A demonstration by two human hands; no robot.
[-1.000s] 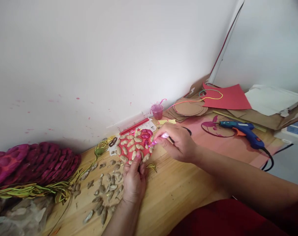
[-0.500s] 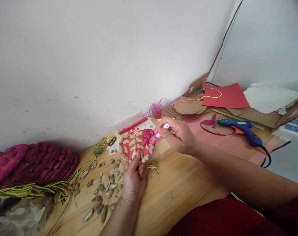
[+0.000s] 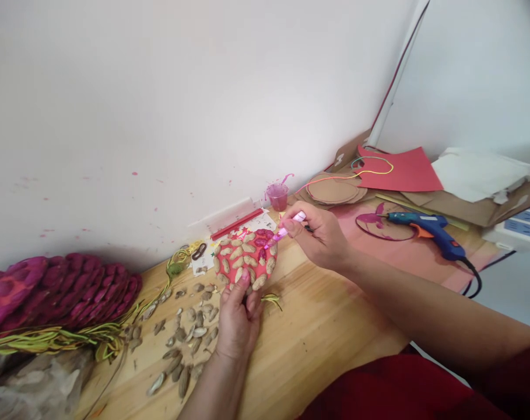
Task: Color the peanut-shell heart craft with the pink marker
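Note:
My left hand (image 3: 239, 312) grips the lower edge of a red disc (image 3: 260, 269) covered with peanut shells, its thumb on top. Most shells are plain tan; a few at the disc's upper right are magenta. My right hand (image 3: 315, 233) is closed around a white and pink brush (image 3: 295, 221), whose tip touches the disc near the magenta shells. Behind the disc, against the wall, stands a clear cup (image 3: 278, 196) with pink liquid.
Loose peanut shells (image 3: 199, 331) lie left of my left hand. Stacked magenta discs (image 3: 72, 289) and green-yellow cords (image 3: 55, 339) are at far left. A blue glue gun (image 3: 440, 228), cardboard circles (image 3: 335, 188) and red paper (image 3: 405, 169) lie at right.
My right hand and the brush have moved slightly up, the brush tip shifting a little higher on the disc. My left hand holds the disc in nearly the same place.

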